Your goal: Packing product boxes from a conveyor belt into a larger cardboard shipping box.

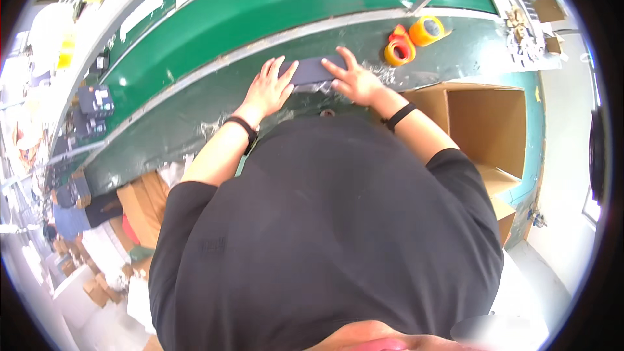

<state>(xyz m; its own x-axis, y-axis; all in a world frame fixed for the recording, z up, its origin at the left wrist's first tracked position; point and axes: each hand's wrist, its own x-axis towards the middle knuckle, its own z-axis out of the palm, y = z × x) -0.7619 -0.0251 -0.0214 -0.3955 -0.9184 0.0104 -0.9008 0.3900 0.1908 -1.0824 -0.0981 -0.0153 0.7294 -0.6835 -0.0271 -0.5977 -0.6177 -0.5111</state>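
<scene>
Head view: both hands on 1 dark flat pack
Left hand: fingers spread, pressing its left end
Right hand: spread flat, right end
Nearby: 2 tape rolls

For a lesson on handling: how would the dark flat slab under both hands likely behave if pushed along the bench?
The dark flat slab lies flat, so it should slide rather than roll or tip. Its straight edges suggest stiffness. Weight cannot be told.

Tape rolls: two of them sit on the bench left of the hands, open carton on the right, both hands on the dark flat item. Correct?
Not quite. The head view shows the tape rolls to the right of the hands, beyond the right hand, not left. The rest holds: the open carton is on the right, and the left hand and right hand both rest on the dark flat item.
</scene>
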